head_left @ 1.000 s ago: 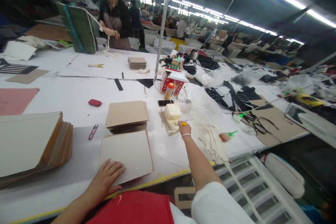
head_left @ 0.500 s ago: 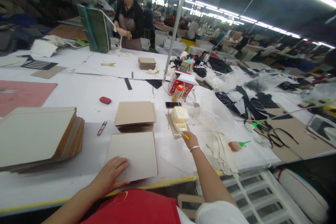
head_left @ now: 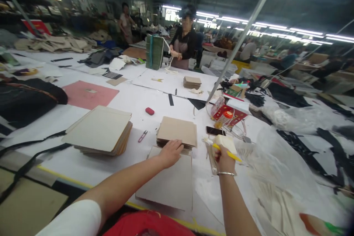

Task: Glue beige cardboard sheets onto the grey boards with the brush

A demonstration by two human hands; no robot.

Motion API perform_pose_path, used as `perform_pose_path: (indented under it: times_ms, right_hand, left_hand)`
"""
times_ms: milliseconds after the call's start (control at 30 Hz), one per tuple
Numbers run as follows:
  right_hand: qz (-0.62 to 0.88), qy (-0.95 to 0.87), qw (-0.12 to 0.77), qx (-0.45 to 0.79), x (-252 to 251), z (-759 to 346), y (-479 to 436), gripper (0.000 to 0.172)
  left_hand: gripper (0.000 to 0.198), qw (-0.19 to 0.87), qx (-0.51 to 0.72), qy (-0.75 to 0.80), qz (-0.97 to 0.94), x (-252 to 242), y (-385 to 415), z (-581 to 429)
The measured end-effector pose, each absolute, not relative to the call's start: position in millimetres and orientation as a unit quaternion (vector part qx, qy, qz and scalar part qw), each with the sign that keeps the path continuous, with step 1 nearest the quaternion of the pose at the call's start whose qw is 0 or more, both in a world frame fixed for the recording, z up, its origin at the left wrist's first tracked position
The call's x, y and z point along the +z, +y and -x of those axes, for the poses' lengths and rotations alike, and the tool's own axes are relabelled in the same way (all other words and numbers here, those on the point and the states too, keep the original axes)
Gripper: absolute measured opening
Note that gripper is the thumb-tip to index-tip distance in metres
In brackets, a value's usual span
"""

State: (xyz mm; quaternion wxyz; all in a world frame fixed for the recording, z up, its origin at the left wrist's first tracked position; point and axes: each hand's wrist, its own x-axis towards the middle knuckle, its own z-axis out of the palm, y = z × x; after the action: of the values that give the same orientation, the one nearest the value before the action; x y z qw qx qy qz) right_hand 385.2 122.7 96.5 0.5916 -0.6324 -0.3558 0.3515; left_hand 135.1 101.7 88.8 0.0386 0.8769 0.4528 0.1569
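Note:
My left hand (head_left: 172, 153) reaches across the far edge of a pale cardboard sheet (head_left: 168, 184). Its outstretched fingers rest at the near edge of a short stack of brown cardboard pieces (head_left: 177, 129); the thumb is hidden. My right hand (head_left: 223, 158) is closed around a yellow-handled brush (head_left: 233, 155), with the handle sticking out to the right. The brush's working end is hidden by the hand. Right behind that hand stands a cream-coloured plastic pot (head_left: 226, 142), on a stained piece of board (head_left: 212, 159).
A tall cardboard stack (head_left: 98, 129) stands left, with pink thread snips (head_left: 142, 136) and a red oval case (head_left: 149, 111) nearby. A phone (head_left: 215, 131), an orange-lidded jar (head_left: 223, 120) and a red box (head_left: 235, 112) lie beyond the pot. A co-worker (head_left: 182, 44) stands across the table.
My left hand has moved forward from the near sheet's left edge to the brown stack. My right hand still holds the brush, now turned with its handle outward. The view has swung left.

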Motion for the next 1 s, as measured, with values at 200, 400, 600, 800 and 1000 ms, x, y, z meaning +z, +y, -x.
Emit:
perform_pose_path:
  times_ms: [200,400,600,800,1000]
  right_hand:
    - [0.55,-0.546,0.41,0.48,140,-249,171,0.021]
    - [0.572,-0.604,0.33,0.446,120,-204,213,0.02]
    - [0.635,-0.561,0.375,0.376,117,-224,257,0.023]
    - [0.696,-0.519,0.391,0.305,120,-303,259,0.025]
    - [0.699,-0.533,0.388,0.278,121,-335,219,0.028]
  left_hand:
    - [0.055,0.068,0.086,0.509,-0.854,81,127,-148]
    - [0.052,0.074,0.069,0.507,-0.856,85,129,-142]
    - [0.051,0.064,0.083,0.493,-0.864,85,133,-142]
    - [0.037,0.067,0.077,0.492,-0.864,87,141,-146]
    - [0.03,0.069,0.035,0.529,-0.845,94,159,-157]
